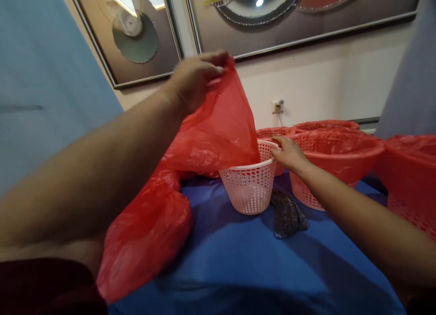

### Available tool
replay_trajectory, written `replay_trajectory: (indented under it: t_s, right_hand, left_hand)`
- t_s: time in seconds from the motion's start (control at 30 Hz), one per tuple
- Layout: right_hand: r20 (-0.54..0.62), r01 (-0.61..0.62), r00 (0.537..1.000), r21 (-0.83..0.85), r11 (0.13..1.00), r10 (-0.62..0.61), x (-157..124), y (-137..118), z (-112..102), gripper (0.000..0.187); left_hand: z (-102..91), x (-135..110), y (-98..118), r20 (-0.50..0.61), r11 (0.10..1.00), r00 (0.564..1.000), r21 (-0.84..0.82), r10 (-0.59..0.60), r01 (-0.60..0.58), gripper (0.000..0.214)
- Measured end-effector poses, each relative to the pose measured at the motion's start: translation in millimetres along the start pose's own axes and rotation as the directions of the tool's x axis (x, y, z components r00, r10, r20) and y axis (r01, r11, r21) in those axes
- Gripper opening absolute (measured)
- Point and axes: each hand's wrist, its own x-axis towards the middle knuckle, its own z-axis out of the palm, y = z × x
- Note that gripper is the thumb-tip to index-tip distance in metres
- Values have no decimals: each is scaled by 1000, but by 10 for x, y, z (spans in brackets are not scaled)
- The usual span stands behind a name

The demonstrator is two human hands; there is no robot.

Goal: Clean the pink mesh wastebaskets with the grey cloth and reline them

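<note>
My left hand (195, 81) is raised above the counter (238, 265), fingers pinched shut on the top edge of a red plastic bag (218, 128). The bag hangs down from that grip, and its lower end reaches the rim of a white basket (250, 187), on the side nearer my left; whether it goes inside I cannot tell. My right hand (289, 153) rests on the far right of the same rim, fingers curled loosely over the edge, holding the basket rather than lifting it. The basket stands upright on the blue cloth covering the counter, roughly at its middle. A dark speckled cloth (288, 215) lies crumpled on the blue cover, touching the basket's base on the right. A bundle of red plastic (146, 233) lies heaped on the counter to the left, under my left forearm, and appears to join the sheet I hold. Behind and to the right of the white basket stand several red baskets (337, 169), the nearest lined with red plastic over its rim; another red basket (412, 178) sits at the right edge, also lined. Framed pictures (299, 15) hang on the wall behind, and a wall socket (277, 107) shows above the baskets. The left hand is slightly blurred.
</note>
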Motion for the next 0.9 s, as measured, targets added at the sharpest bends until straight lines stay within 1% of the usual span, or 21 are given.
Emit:
replay_trajectory:
  t_s: [0.03, 0.07, 0.1, 0.13, 0.2, 0.27, 0.3, 0.33, 0.37, 0.4, 0.47, 0.53, 0.57, 0.6, 0.63, 0.7, 0.73, 0.77, 0.8, 0.87, 0.9]
  right_hand:
    - [-47, 32, 998, 10, 999, -31, -65, -11, -26, 50]
    - [-102, 71, 992, 31, 997, -67, -118, -34, -65, 52]
    - [-162, 119, 981, 53, 992, -109, -158, -69, -117, 56]
    - [-220, 171, 963, 66, 983, -153, -186, -116, -177, 59]
    - [-306, 264, 923, 56, 963, -235, -208, -232, -307, 67]
    - [-319, 329, 896, 10, 944, -309, -197, -341, -414, 73]
    - [-295, 359, 890, -18, 933, -348, -182, -379, -448, 73]
    - [-256, 385, 888, -44, 922, -383, -163, -400, -464, 72]
    - [-210, 400, 890, -65, 914, -405, -142, -402, -464, 70]
    - [-165, 402, 897, -82, 912, -410, -121, -387, -448, 66]
    - [-97, 368, 921, -108, 923, -378, -83, -318, -386, 57]
    - [-62, 324, 940, -133, 936, -335, -59, -231, -309, 49]
    - [-52, 316, 944, -146, 937, -326, -51, -193, -274, 47]
    - [-48, 317, 943, -156, 935, -328, -45, -163, -245, 47]
    - [-52, 324, 940, -165, 932, -336, -39, -143, -222, 48]
    - [-77, 346, 929, -177, 922, -363, -15, -138, -192, 55]
    - [-93, 357, 921, -182, 916, -377, 5, -150, -184, 59]
    - [-105, 368, 915, -188, 911, -391, 33, -170, -179, 62]
    - [-109, 377, 909, -196, 905, -402, 68, -193, -177, 63]
    - [-88, 385, 907, -224, 895, -412, 157, -238, -179, 59]
    - [-67, 377, 913, -246, 893, -403, 207, -254, -182, 53]
  left_hand:
    - [115, 129, 8, 103, 988, 992, -145, 74, -58, 47]
    - [260, 224, -15, 148, 977, 987, -211, 68, -36, 47]
    - [425, 281, -62, 220, 970, 974, -245, 51, 5, 44]
    - [597, 303, -127, 295, 959, 955, -280, 41, 45, 41]
    - [912, 271, -273, 439, 927, 898, -350, 36, 134, 37]
    - [1117, 197, -399, 559, 891, 827, -403, 58, 209, 36]
    - [1165, 164, -447, 598, 881, 798, -414, 74, 228, 36]
    - [1176, 139, -486, 619, 882, 781, -413, 87, 229, 36]
    - [1153, 123, -519, 618, 891, 781, -402, 94, 211, 37]
    - [1100, 115, -549, 591, 906, 801, -385, 94, 177, 38]
    - [929, 113, -612, 482, 945, 872, -318, 91, 77, 41]
    - [713, 110, -683, 350, 987, 931, -154, 105, -53, 45]
    - [603, 102, -720, 300, 992, 945, -23, 128, -127, 47]
    - [498, 88, -754, 269, 971, 950, 133, 159, -200, 50]
    - [402, 70, -782, 257, 920, 948, 290, 190, -263, 54]
    - [249, 27, -817, 229, 770, 945, 550, 235, -325, 64]
    - [193, 8, -825, 196, 701, 948, 638, 252, -318, 70]
    - [150, -6, -829, 139, 651, 952, 702, 273, -289, 74]
    - [118, -12, -833, 66, 620, 953, 745, 296, -245, 78]
    - [74, 4, -853, -99, 619, 943, 775, 317, -126, 87]
    - [57, 26, -874, -174, 639, 941, 767, 290, -56, 90]
